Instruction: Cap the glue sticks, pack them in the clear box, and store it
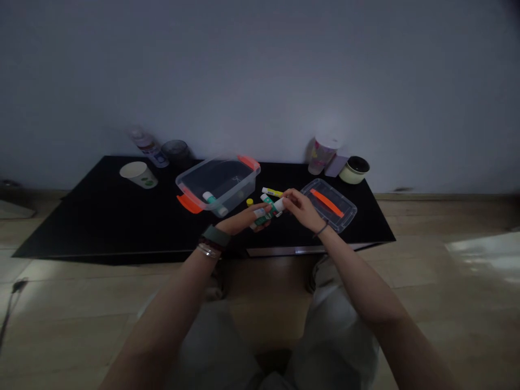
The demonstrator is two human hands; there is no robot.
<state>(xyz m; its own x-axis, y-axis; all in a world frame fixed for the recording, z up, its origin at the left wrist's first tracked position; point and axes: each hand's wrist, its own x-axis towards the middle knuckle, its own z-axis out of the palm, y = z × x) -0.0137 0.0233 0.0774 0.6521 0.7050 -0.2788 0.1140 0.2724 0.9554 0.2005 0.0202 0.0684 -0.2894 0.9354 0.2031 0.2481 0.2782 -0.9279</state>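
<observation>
On the far left of the black surface (81,222), a paper cup (138,175) lies on its side. Behind it stand a bottle (148,147) and a dark jar (175,153). Next comes a clear box (217,187) with orange handles, and a white and green glue stick (214,202) lies inside it. The left hand (246,218) has a closed grip on the low end of some green glue sticks (268,208). They are held up between the hands. Their long sides slant, low on the left and higher on the right. The right hand (300,208) pinches their high end in a closed grip. Just past them lie a yellow glue stick (272,192) and a small yellow cap (249,202). Further right are a clear lid (328,205) with an orange strip, a cup (323,155), and a cream pot (353,170).
</observation>
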